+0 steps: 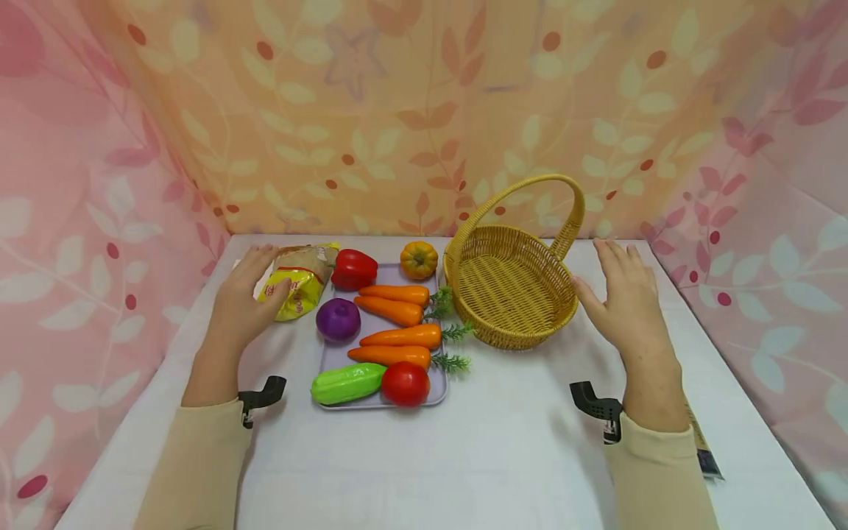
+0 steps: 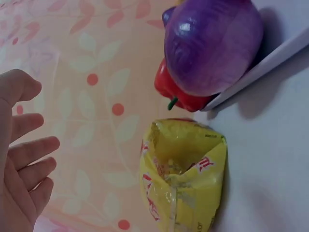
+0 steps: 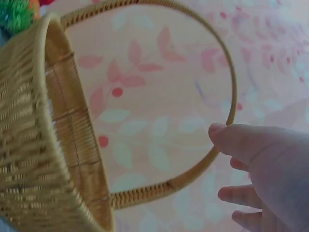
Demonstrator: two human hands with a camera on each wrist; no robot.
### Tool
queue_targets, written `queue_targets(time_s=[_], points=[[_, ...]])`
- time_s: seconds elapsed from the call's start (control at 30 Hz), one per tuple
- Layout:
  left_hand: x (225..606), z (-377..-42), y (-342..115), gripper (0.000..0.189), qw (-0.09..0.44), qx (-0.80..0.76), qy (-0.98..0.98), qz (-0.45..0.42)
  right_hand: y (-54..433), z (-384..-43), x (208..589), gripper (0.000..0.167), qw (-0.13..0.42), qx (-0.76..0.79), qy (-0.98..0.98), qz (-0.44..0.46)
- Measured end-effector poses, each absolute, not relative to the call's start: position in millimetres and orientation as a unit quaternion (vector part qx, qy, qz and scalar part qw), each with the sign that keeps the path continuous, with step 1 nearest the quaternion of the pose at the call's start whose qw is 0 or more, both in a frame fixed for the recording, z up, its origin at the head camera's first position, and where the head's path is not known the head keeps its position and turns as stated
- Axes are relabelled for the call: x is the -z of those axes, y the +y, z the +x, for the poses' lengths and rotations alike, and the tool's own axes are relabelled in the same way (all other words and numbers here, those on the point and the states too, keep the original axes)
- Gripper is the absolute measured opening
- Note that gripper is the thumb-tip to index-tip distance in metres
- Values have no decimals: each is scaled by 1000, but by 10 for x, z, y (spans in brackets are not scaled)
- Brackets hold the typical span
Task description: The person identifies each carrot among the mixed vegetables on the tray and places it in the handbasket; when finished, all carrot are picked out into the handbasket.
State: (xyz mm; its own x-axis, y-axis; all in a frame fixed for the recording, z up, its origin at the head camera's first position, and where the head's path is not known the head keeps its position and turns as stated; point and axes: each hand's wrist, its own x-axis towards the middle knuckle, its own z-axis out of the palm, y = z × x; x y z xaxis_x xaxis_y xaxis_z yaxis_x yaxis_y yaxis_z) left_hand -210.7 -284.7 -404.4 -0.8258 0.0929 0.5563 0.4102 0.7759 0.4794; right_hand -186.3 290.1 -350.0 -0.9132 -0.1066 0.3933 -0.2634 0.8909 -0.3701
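Observation:
My left hand [image 1: 246, 298] hovers with relaxed fingers beside a yellow plastic food bag [image 1: 301, 283], holding nothing. In the left wrist view that bag [image 2: 186, 179] stands apart from the fingers. To the right of the wicker basket [image 1: 510, 335], my right hand [image 1: 626, 302] is raised, fingers spread and nothing in its grasp. The basket's tall handle [image 3: 231, 72] arches up, and the thumb overlaps it in the right wrist view. Between the hands lies a lilac tray [image 1: 377, 402] bearing carrots [image 1: 396, 337], a purple onion [image 1: 338, 320], a tomato [image 1: 405, 383] and a green gourd-like vegetable [image 1: 347, 383].
A red bell pepper [image 1: 354, 269] and a small orange pumpkin [image 1: 419, 260] sit at the tray's far end. Carrot tops jut past its right edge toward the basket. A dark-ended flat packet [image 1: 707, 460] lies partly under the right forearm. Patterned cloth walls enclose the white table [image 1: 490, 456].

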Motion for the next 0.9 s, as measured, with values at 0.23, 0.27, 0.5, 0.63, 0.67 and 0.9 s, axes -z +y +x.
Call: queue_targets(time_s=[0.23,0.27,0.5,0.63,0.67,0.9], points=[[4132,-2017,-2728,56,291,340,-876,-178,2746,-1706,3300,75,184,-251,-939,146],[4147,-2011,-2713,56,291,340,-875,-184,2726,-1682,3279,75,185,-253,-937,152],[4239,-1939,-2644,52,260,352,-875,-207,2483,-1600,3240,73,187,-273,-917,222],[4341,-1839,-2658,52,243,359,-878,-206,2318,-1557,3296,73,175,-280,-911,246],[4370,-1813,-2667,52,242,361,-876,-207,2284,-1546,3310,73,172,-279,-911,250],[4548,-1669,-2699,47,238,389,-865,-211,2100,-1462,3358,73,148,-282,-910,266]])
